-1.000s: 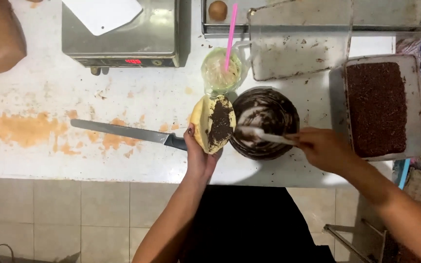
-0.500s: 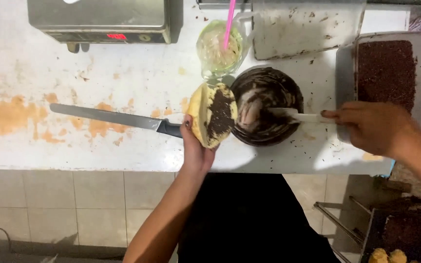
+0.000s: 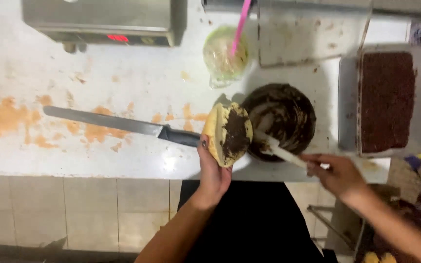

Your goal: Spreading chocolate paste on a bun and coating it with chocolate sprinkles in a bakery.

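At the near edge of the bench (image 3: 74,156), the left hand (image 3: 214,170) holds up a split bun (image 3: 227,134), cut face toward the camera and smeared with dark chocolate spread. Its fingers curl around the bun's lower rim, with the thumb pressed against the left side. The bun hangs just above the near edge, touching nothing but the hand.

To its right, the right hand (image 3: 337,174) hovers over the near edge, its fingers pressed together in a pinch on the handle of a pale spatula (image 3: 278,148). The spatula slants up and left, its blade end reaching into a dark bowl (image 3: 281,122) streaked with chocolate spread. The bowl stands just behind the bun, close to the near edge.

A long knife (image 3: 123,124) lies flat on the bench left of the bun, black handle toward the hand, blade pointing at the left edge, over orange stains.

Toward the right edge sits a pale rectangular tray (image 3: 347,102) filled with dark chocolate sprinkles.

Farther back, behind the bowl, stands a clear plastic cup (image 3: 222,56) with a pink straw (image 3: 239,24). At the far edge to the left is a metal scale (image 3: 103,19) with a red lit display.
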